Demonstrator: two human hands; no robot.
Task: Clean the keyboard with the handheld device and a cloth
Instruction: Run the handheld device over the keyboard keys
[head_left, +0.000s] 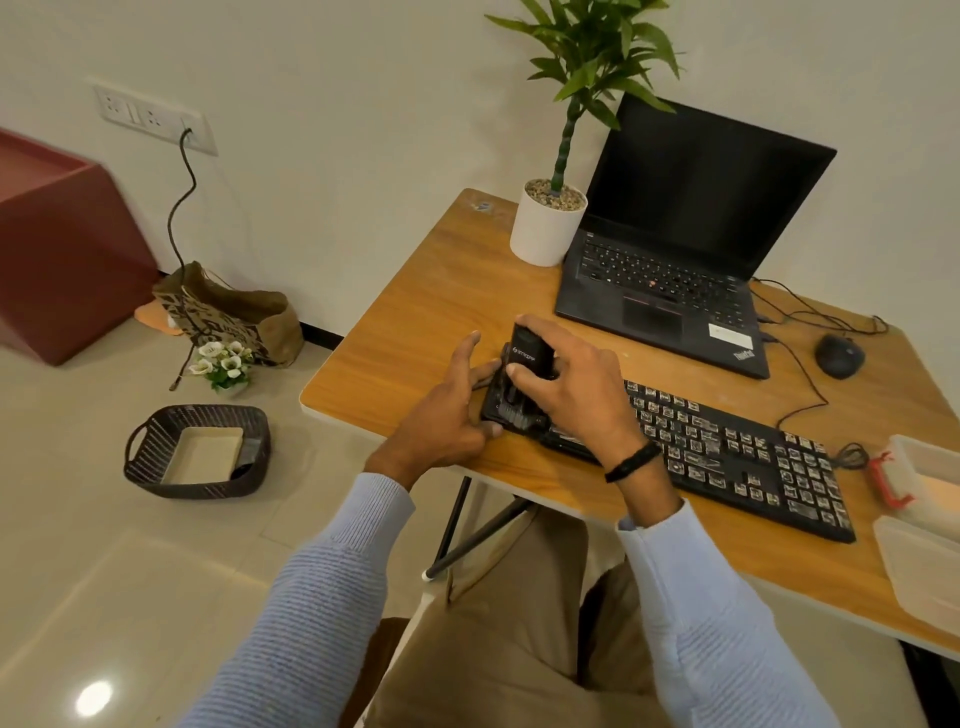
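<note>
Head view: right hand (569, 387) grips handheld device (531, 354), left hand (441, 415) holds keyboard (727, 454) end; pot (544, 236) holds plant (597, 49).

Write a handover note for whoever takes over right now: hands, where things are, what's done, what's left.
Right hand: grips the black box-shaped handheld device, held nozzle-down on the left end of the black plastic keyboard.
Left hand: holds the keyboard's left end, steadying it.
The keyboard lies on the wooden table, in front of the open black laptop.
Done: the device is on the leftmost keys. How much is already clean cannot be told.
Left: probably the keys to the right, which show pale specks, then the cloth wipe. No cloth is in view.
</note>
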